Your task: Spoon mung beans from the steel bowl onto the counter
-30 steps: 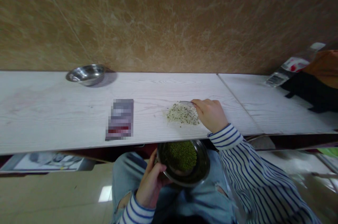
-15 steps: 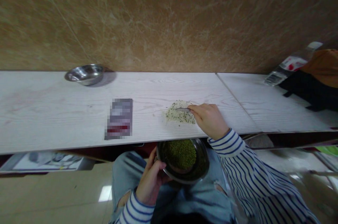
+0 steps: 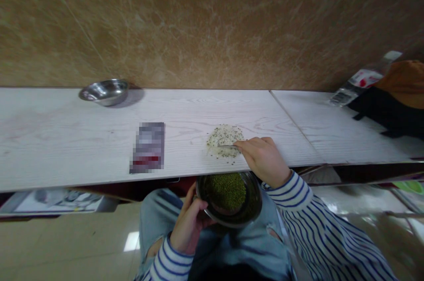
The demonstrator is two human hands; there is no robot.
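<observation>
My left hand (image 3: 192, 219) grips the left rim of a steel bowl (image 3: 255, 210) under the table's front edge, above my lap. Green mung beans (image 3: 228, 190) lie inside it. On the table, my right hand (image 3: 263, 157) is closed around a slim metal utensil that looks like a spoon (image 3: 225, 146). Most of its handle is hidden in my fingers. Its exposed end lies low over a spread patch of white rice grains mixed with green beans (image 3: 227, 131). A few beans are scattered at the patch's near edge.
A second steel bowl (image 3: 105, 93) stands by the wall at the back left. A blurred-out dark packet (image 3: 147, 148) lies left of the grains. At the far right are a clear plastic bottle (image 3: 359, 82) and a black-and-brown bag (image 3: 394, 100). The white table (image 3: 59, 148) ends just above my lap.
My right hand has moved the spoon slightly toward me through the grains. More beans now lie near the patch's front edge. My left hand and the bowl stay in place.
</observation>
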